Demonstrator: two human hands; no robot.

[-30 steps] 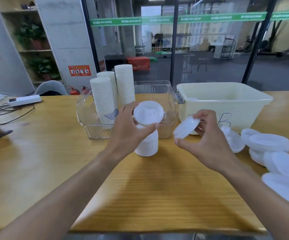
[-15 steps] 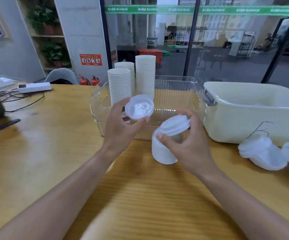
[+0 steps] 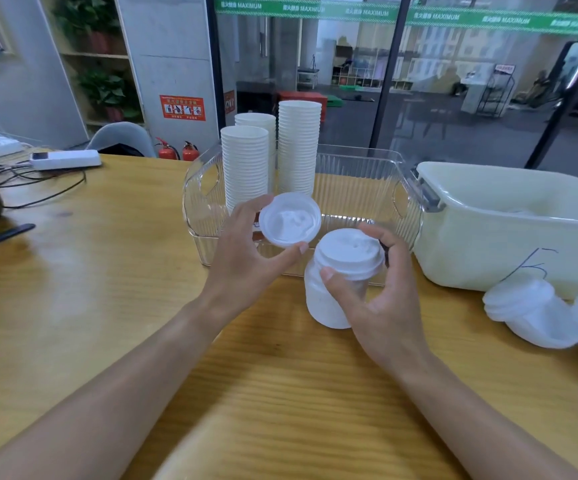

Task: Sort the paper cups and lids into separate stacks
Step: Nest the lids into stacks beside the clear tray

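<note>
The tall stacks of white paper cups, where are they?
The white paper cup stacks stand in the clear plastic bin's left end, behind the left hand.

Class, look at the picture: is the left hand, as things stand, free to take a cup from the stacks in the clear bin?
Probably not yet: the left hand already holds a lid. The cup stacks stand uncovered just behind it.

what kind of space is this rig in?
Probably an office or lab workroom rather than a café: a wooden table with a power strip and cables, fire extinguishers by the wall, and a glass partition onto a larger hall.
</note>
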